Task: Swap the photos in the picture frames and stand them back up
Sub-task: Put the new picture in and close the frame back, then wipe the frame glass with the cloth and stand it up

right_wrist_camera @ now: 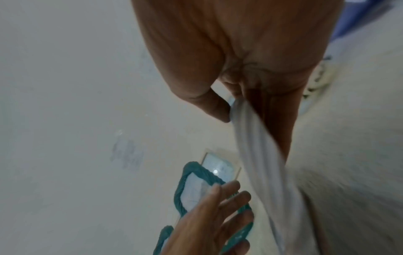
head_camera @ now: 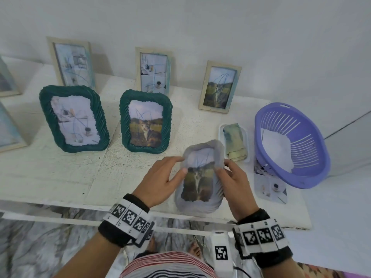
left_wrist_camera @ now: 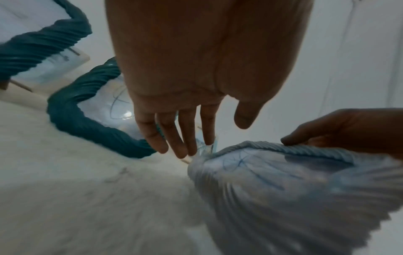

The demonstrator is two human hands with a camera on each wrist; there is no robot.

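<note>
A pale blue-grey rope-edged frame [head_camera: 198, 183] with a cat photo is tilted up near the table's front edge. My right hand [head_camera: 222, 169] grips its right side, thumb on the front and fingers behind; in the right wrist view the right hand [right_wrist_camera: 231, 110] pinches the frame's edge [right_wrist_camera: 257, 138]. My left hand [head_camera: 176, 165] is spread, its straight fingers touching the frame's upper left corner. In the left wrist view the left hand [left_wrist_camera: 213, 138] has its thumb free beside the frame [left_wrist_camera: 272, 181]. Two green rope frames [head_camera: 74, 119] [head_camera: 145, 121] stand behind.
Three wooden frames [head_camera: 71, 62] [head_camera: 153, 71] [head_camera: 219, 87] lean on the wall. At the right a purple basket [head_camera: 291, 145] leans over a loose photo [head_camera: 270, 189], beside a white tray [head_camera: 221, 129] holding a folded cloth. The white table [head_camera: 60, 173] ends just before me.
</note>
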